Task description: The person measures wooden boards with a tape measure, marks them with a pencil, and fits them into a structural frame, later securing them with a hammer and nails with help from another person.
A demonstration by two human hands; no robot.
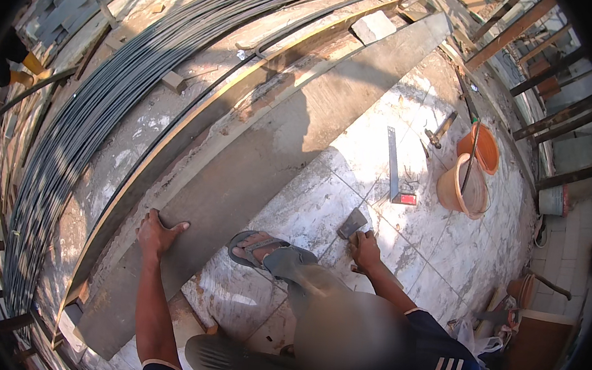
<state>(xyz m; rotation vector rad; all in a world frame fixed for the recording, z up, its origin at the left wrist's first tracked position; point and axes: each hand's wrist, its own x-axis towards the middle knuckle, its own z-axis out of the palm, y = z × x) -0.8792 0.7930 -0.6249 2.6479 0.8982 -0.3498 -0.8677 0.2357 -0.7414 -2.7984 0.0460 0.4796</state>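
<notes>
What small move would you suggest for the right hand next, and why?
Probably bring the flat-bladed tool in the right hand across to the long grey beam: the left hand rests on the beam's surface, while the tool is away from it, over the tiled floor.

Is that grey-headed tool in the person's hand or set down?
In hand: the right hand grips the grey-headed tool, its head showing beyond the hand. Whether it touches the tiles, I cannot tell.
</notes>
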